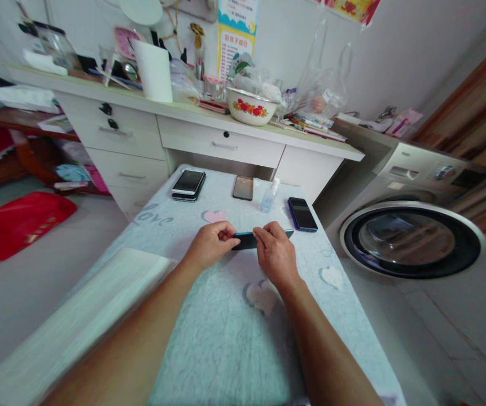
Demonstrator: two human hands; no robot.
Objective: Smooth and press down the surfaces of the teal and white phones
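Note:
A dark smartphone (246, 242) with a bluish edge is held low over the cloth-covered table, turned sideways. My left hand (214, 243) pinches its left end between thumb and fingers. Closed fingers of my right hand (275, 255) grip its upper edge, right of the middle, covering part of it. Beyond my hands a clear spray bottle (268, 197) stands upright. An empty phone case (243, 188) lies to the bottle's left, and another phone (302, 214) lies face up to its right. Stacked phones (189, 185) rest at the far left of the table.
A pale flat board or box (82, 321) lies along the table's left side. Behind the table is a white desk (226, 141) bearing a flowered enamel basin (252, 107) and a paper roll (153, 73). At the right stands a washing machine (407, 237).

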